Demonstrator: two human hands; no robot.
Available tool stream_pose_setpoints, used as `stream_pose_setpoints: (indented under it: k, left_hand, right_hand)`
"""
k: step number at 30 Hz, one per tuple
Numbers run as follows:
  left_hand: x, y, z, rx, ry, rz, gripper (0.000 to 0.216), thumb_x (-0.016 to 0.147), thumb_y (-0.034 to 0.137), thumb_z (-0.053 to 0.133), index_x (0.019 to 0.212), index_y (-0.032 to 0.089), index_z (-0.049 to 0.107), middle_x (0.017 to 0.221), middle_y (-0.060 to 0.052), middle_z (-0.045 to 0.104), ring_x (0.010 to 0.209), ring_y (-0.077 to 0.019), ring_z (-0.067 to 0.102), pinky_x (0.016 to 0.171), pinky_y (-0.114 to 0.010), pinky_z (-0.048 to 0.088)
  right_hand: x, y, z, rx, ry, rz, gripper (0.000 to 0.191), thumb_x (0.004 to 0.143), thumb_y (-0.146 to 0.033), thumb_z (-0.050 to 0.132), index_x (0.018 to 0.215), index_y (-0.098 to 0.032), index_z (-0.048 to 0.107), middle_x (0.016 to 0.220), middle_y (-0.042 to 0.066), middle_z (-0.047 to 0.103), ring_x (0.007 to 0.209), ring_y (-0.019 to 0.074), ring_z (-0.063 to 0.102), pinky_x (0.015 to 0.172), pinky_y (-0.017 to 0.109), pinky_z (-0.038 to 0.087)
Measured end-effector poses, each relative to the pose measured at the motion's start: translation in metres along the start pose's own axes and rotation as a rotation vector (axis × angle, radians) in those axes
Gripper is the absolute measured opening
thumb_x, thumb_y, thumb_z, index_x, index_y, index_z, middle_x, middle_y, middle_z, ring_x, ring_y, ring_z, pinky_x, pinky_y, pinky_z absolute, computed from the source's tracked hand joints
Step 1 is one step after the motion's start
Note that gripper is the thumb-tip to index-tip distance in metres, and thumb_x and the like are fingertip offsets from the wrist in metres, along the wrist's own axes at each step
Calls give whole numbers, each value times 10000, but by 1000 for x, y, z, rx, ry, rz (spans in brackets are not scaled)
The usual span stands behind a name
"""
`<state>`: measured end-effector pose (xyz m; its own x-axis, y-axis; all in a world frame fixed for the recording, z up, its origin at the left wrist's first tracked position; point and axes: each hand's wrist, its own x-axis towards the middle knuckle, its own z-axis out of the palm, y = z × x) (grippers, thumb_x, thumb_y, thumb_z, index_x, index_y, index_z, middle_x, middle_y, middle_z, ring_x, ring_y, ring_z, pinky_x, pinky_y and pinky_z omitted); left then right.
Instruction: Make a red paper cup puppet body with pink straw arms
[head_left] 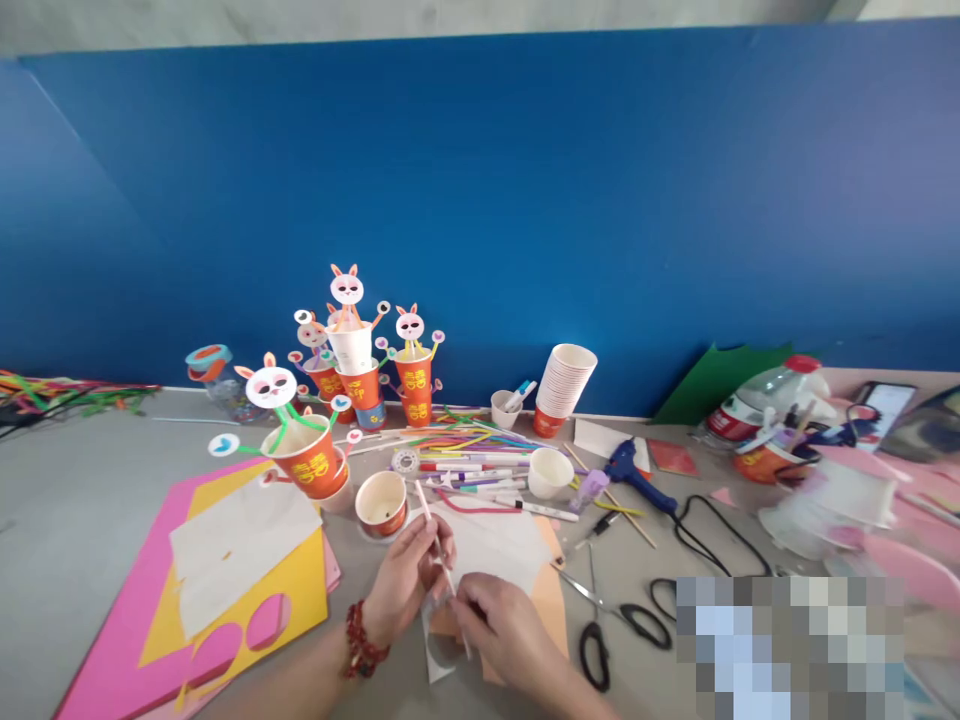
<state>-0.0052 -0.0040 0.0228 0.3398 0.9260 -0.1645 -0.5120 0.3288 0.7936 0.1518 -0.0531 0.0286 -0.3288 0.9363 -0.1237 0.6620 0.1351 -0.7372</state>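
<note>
My left hand [416, 565], with a red beaded bracelet on its wrist, is closed around a thin pale pink stick [422, 498] that slants over the table. My right hand [495, 625] pinches the same stick lower down. Whether it is a straw or a pipe cleaner I cannot tell. White paper [487, 545] and an orange sheet [551, 610] lie under and behind my hands. Just beyond my left hand stands a red paper cup [381, 503]. Black-handled scissors [630, 620] lie spread to the right of my right hand.
Rabbit-faced paper cups [304, 455] stand back left, behind pink and yellow sheets [307, 570]. Markers [480, 475], a white cup [550, 473] and a cup stack [566, 385] are farther back. A blue glue gun [637, 475] trails its cord at right, near a bottle [765, 395].
</note>
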Motion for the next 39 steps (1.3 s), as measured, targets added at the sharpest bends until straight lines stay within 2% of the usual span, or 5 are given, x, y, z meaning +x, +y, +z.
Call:
stream_pose_setpoints:
  k: [12, 23, 30, 35, 39]
  left_hand:
    - [-15, 58, 25, -218, 29, 214, 201, 967, 339, 556, 850, 177, 539, 590, 65, 373, 505, -67, 316, 532, -213, 352]
    - [-16, 73, 52, -210, 96, 367, 246, 1004, 294, 487, 792, 171, 505, 604, 67, 254, 487, -66, 192, 443, -215, 199]
    - [-15, 95, 52, -69, 151, 483, 216, 948, 386, 574, 862, 187, 560, 610, 61, 417, 426, -25, 254, 406, -178, 164]
    - [-11, 85, 33, 132, 132, 157, 304, 859, 428, 686, 830, 190, 498, 643, 78, 437, 428, -3, 238, 401, -144, 142]
    - [-8, 35, 19, 309, -62, -318, 361, 820, 507, 663, 861, 210, 462, 630, 94, 439, 382, -3, 181, 355, -152, 89]
  right_hand:
    - [-4, 4, 14, 489, -106, -45, 598, 959, -689, 316, 622, -209, 430, 503, -37, 468, 470, 104, 438, 525, 213, 364]
    - [-7, -18, 20, 559, 42, -75, 659, 979, -680, 259, 554, -210, 441, 412, -36, 430, 411, 98, 440, 504, 200, 377]
    - [-2, 3, -4, 416, -2, -36, 506, 1020, -504, 349, 668, -195, 540, 558, -26, 556, 480, 104, 501, 531, 199, 387]
    - [31, 18, -60, -181, 161, -30, 220, 948, -227, 498, 1093, -225, 664, 983, 42, 718, 823, 173, 662, 731, 237, 452]
    - [72, 17, -78, -408, 173, -24, 264, 952, -151, 451, 1016, -219, 698, 1051, 64, 708, 983, 196, 647, 829, 249, 438]
